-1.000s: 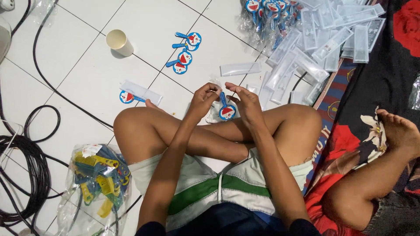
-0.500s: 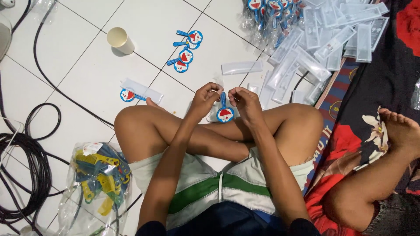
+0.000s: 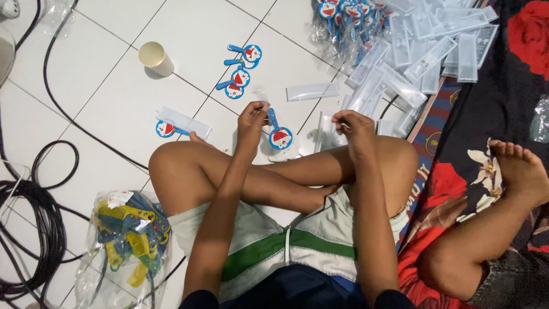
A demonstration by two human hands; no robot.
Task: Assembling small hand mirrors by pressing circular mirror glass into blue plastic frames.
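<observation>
Person sits cross-legged on the tile floor (image 3: 114,109); left hand (image 3: 252,121) pinches the handle of a blue cartoon-face fan (image 3: 278,135), face end hanging low over the knees, free to slip into a sleeve; right hand (image 3: 355,129) grips a clear plastic sleeve (image 3: 327,130) just to the right; loose fans (image 3: 240,71) lie far left, empty sleeves (image 3: 423,51) heaped far right within reach; paper cup (image 3: 155,58) well apart

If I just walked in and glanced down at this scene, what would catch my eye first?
Probably the left hand holding a small blue paddle-shaped fan by its handle above crossed legs, with the right hand pinching a clear plastic sleeve beside it. Next, the heap of clear sleeves at top right on the white tiled floor, then the bag of blue and yellow plastic pieces at lower left.
</observation>
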